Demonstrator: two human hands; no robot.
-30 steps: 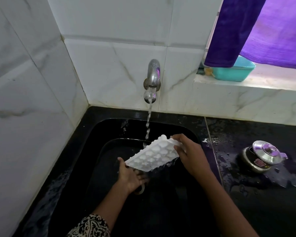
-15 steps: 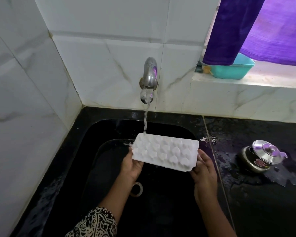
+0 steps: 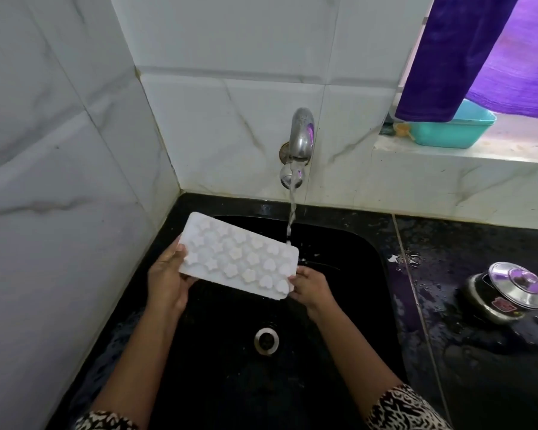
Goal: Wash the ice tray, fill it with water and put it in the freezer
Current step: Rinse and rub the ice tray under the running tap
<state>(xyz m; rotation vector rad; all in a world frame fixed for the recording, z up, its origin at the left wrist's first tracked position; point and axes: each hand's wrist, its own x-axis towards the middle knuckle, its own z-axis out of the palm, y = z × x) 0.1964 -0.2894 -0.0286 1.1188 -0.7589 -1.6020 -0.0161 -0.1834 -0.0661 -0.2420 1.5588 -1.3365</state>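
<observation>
A white ice tray (image 3: 238, 255) with star and heart shaped cells is held face up over the black sink (image 3: 348, 243), tilted down to the right. My left hand (image 3: 167, 279) grips its left end, and my right hand (image 3: 309, 287) grips its near right corner. Water runs from the metal tap (image 3: 300, 138) on the back wall and lands on the tray's far right corner.
The sink drain (image 3: 266, 340) lies below the tray. A small steel pot with a lid (image 3: 507, 291) stands on the wet black counter at right. A teal tub (image 3: 454, 131) sits on the window ledge under a purple curtain (image 3: 448, 57). Marble walls close the left and back.
The tray turned from tilted on edge to face up, then shifted left, so the stream now hits its right corner instead of its left. Both hands moved left with it.
</observation>
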